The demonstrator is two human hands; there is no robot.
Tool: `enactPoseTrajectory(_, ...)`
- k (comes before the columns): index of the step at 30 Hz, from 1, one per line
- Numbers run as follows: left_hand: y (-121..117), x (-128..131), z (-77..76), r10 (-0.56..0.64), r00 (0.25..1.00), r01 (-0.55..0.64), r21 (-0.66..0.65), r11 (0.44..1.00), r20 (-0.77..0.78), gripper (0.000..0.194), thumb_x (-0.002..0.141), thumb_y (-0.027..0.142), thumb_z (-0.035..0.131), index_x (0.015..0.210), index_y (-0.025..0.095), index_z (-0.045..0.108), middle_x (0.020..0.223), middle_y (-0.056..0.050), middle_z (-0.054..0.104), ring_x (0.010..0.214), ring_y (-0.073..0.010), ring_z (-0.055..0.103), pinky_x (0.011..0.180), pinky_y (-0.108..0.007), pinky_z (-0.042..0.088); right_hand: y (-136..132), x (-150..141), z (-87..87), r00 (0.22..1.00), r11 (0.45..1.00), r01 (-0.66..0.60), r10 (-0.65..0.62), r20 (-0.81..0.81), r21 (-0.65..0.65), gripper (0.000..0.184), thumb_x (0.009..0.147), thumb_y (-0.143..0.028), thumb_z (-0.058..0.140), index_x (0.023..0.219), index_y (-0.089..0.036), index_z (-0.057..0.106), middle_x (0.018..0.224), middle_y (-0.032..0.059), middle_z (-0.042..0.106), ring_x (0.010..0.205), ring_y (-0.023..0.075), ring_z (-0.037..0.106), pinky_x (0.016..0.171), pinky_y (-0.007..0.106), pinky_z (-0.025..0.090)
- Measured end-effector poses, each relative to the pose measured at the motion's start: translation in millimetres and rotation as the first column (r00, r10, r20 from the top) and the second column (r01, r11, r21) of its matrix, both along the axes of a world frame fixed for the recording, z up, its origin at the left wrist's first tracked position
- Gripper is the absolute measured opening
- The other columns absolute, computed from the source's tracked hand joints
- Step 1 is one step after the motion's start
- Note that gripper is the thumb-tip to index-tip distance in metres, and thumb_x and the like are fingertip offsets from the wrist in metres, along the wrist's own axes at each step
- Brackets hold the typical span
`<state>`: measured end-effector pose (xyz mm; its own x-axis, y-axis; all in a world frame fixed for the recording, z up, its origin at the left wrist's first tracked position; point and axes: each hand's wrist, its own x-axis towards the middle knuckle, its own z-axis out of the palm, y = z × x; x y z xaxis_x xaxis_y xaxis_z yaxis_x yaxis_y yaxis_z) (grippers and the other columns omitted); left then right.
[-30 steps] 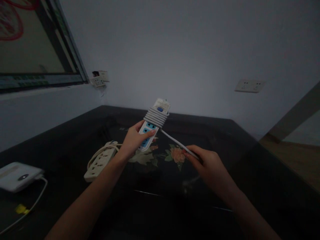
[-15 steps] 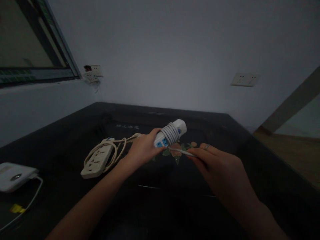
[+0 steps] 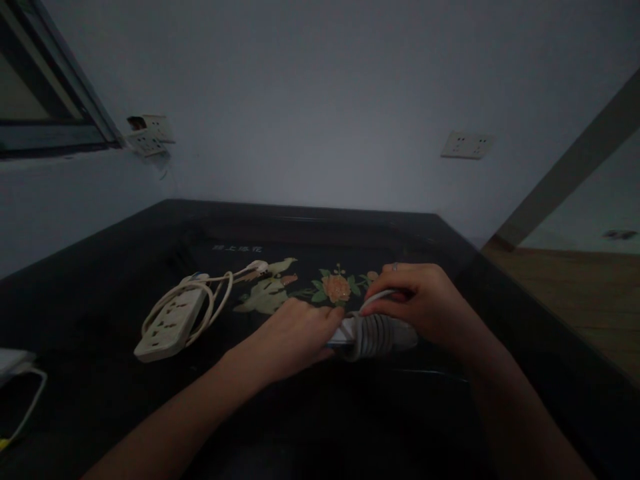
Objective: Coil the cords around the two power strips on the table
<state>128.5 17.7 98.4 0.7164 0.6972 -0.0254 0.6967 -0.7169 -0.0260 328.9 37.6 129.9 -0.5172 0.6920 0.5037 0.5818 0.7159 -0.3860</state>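
Note:
My left hand (image 3: 299,333) grips one end of a white power strip (image 3: 376,335) with blue sockets, held low over the black table (image 3: 100,280). Its grey cord is wound in several turns round the strip's body. My right hand (image 3: 423,300) is closed on the loose end of that cord, just above the wound part, with a ring on one finger. Most of the strip is hidden under both hands.
A cream power strip (image 3: 170,323) with its cord looped beside it lies to the left. A white device (image 3: 10,363) with a cable sits at the far left edge. Wall sockets (image 3: 467,144) are on the back wall. A flower picture (image 3: 336,288) shows in the tabletop.
Both hands have come down and nearer with the white strip, from raised and tilted up to lying low over the table. The right hand has closed in against the wound cord.

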Motion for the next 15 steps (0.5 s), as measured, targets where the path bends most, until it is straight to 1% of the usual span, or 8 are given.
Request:
enactPoseTrajectory(4, -2, 1, -1.0, -0.037, 0.999, 0.036, 0.013, 0.999, 0.019, 0.029, 0.079, 0.027, 0.065, 0.103, 0.015, 0.056, 0.092, -0.007, 0.071, 0.076, -0.0235, 0.068, 0.058, -0.029, 0.046, -1, -4, -0.1, 0.998, 0.998, -0.035, 0.031, -0.061, -0.052, 0.009, 0.064, -0.019, 0.079, 0.063, -0.019, 0.07, 0.056, -0.0037, 0.061, 0.049, 0.0068, 0.05, 0.046, 0.018, 0.034)
enactPoseTrajectory(7, -3, -1, 3.4, -0.072, 0.997, 0.072, -0.001, 0.997, 0.041, 0.026, 0.078, 0.027, 0.067, 0.099, 0.016, 0.057, 0.089, -0.006, 0.072, 0.073, -0.024, 0.068, 0.057, -0.029, 0.045, 4, -1, -0.6, 0.992, 0.981, -0.046, 0.023, -0.124, -0.19, 0.011, 0.067, -0.025, 0.077, 0.062, -0.019, 0.07, 0.057, -0.0021, 0.063, 0.052, 0.0089, 0.054, 0.048, 0.02, 0.037)
enactPoseTrajectory(9, -3, -5, 9.3, -0.073, 0.993, 0.074, -0.016, 0.997, 0.096, 0.026, 0.077, 0.028, 0.067, 0.098, 0.017, 0.058, 0.088, -0.006, 0.071, 0.074, -0.0242, 0.068, 0.058, -0.029, 0.046, 11, 5, -2.3, 0.986, 0.957, -0.047, -0.002, -0.169, -0.287, 0.015, 0.069, -0.031, 0.074, 0.062, -0.019, 0.07, 0.059, -0.0006, 0.064, 0.055, 0.0109, 0.057, 0.05, 0.021, 0.04)
enactPoseTrajectory(11, -4, -8, 15.5, -0.034, 0.977, 0.049, -0.066, 0.997, 0.213, 0.027, 0.077, 0.032, 0.068, 0.097, 0.018, 0.058, 0.087, -0.004, 0.07, 0.075, -0.023, 0.067, 0.059, -0.028, 0.045, 21, 11, -6.2, 0.984, 0.936, -0.069, 0.008, -0.176, -0.345, 0.017, 0.073, -0.034, 0.069, 0.065, -0.019, 0.07, 0.062, 0.0008, 0.066, 0.059, 0.0129, 0.06, 0.053, 0.023, 0.044)
enactPoseTrajectory(13, -5, -11, 20.4, 0.051, 0.917, 0.014, -0.161, 0.987, 0.394, 0.031, 0.073, 0.037, 0.07, 0.096, 0.019, 0.059, 0.084, -0.002, 0.069, 0.073, -0.0204, 0.066, 0.059, -0.026, 0.045, 31, 16, -12.4, 0.99, 0.936, -0.093, 0.052, -0.128, -0.339, 0.018, 0.078, -0.033, 0.063, 0.07, -0.019, 0.072, 0.066, 0.0018, 0.068, 0.063, 0.0143, 0.062, 0.058, 0.025, 0.048)
enactPoseTrajectory(14, -5, -12, 22.0, 0.108, 0.862, 0.001, -0.215, 0.977, 0.496, 0.034, 0.071, 0.039, 0.072, 0.096, 0.02, 0.058, 0.083, -0.001, 0.068, 0.073, -0.0192, 0.066, 0.06, -0.026, 0.045, 35, 18, -16.1, 0.993, 0.946, -0.09, 0.062, -0.1, -0.311, 0.018, 0.08, -0.031, 0.06, 0.074, -0.02, 0.072, 0.069, 0.0024, 0.069, 0.065, 0.0151, 0.063, 0.061, 0.026, 0.05)
enactPoseTrajectory(15, -4, -14, 23.0, 0.17, 0.785, -0.007, -0.266, 0.964, 0.595, 0.038, 0.068, 0.039, 0.074, 0.096, 0.02, 0.058, 0.084, 0.0, 0.068, 0.075, -0.0186, 0.065, 0.062, -0.026, 0.046, 38, 18, -19.9, 0.995, 0.958, -0.078, 0.058, -0.08, -0.276, 0.018, 0.082, -0.029, 0.058, 0.078, -0.021, 0.073, 0.073, 0.0032, 0.07, 0.069, 0.0161, 0.064, 0.064, 0.028, 0.051)
